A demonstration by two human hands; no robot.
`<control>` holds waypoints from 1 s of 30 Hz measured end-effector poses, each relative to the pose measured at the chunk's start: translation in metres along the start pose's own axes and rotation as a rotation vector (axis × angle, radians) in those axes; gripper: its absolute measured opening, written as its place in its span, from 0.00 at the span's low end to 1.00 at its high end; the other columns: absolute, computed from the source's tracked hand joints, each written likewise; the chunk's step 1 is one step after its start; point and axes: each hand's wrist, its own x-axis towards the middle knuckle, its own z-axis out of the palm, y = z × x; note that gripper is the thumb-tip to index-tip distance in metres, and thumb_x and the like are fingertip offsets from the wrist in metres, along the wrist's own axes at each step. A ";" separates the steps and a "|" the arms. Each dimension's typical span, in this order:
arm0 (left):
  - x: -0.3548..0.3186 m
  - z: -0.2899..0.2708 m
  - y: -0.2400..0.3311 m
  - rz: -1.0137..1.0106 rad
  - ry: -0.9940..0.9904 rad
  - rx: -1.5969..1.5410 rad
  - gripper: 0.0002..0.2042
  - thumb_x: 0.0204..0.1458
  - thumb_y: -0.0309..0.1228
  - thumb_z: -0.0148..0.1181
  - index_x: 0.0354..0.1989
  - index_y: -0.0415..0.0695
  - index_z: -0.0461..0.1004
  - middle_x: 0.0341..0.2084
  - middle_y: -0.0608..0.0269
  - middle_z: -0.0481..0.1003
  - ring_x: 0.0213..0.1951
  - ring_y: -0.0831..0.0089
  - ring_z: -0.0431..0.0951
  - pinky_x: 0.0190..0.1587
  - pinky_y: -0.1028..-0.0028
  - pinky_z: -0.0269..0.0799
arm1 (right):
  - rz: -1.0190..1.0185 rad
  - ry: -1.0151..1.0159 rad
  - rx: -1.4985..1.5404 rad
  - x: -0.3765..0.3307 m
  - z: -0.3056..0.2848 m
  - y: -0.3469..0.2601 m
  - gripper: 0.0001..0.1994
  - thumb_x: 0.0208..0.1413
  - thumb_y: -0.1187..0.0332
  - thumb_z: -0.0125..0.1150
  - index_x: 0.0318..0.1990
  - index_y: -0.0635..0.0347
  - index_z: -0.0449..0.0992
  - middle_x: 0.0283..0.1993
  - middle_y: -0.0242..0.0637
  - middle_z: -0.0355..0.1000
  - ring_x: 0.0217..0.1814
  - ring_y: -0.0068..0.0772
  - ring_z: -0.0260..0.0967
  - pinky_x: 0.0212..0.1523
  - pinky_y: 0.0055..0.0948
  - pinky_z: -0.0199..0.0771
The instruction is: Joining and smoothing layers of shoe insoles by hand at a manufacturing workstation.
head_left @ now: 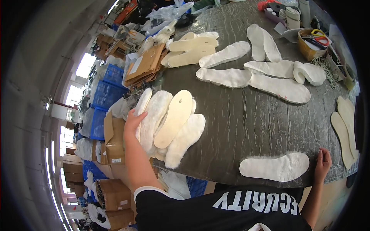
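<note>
At the table's left edge lies a fanned pile of fluffy white insoles point(155, 121), topped by a smooth cream one point(175, 119) with a small dark mark. My left hand point(135, 121) is closed on the outermost insole point(144, 106) of this pile, its thumb on the near side and its other fingers partly hidden. By the front edge, a single white insole point(275, 167) rests flat, leather side up and fleece showing round its rim. Just right of it, apart from it, my right hand point(323, 163) has its fingers curled together, with nothing visible in them.
Several white insoles point(279, 87) lie across the far table, beside a cream stack point(192, 54). Flat cream pieces point(343, 131) sit at the right edge. A tub with scissors point(308, 44) stands at the back right. Brown card templates point(148, 63) and cardboard boxes point(115, 138) are at left.
</note>
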 end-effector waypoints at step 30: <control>-0.310 0.169 0.101 0.499 -0.579 -0.764 0.50 0.40 0.36 0.76 0.66 0.38 0.44 0.60 0.49 0.56 0.62 0.61 0.60 0.63 0.63 0.59 | 0.604 -1.140 1.570 -0.024 0.214 -0.209 0.36 0.64 0.38 0.31 0.67 0.58 0.57 0.65 0.42 0.61 0.67 0.38 0.59 0.65 0.38 0.59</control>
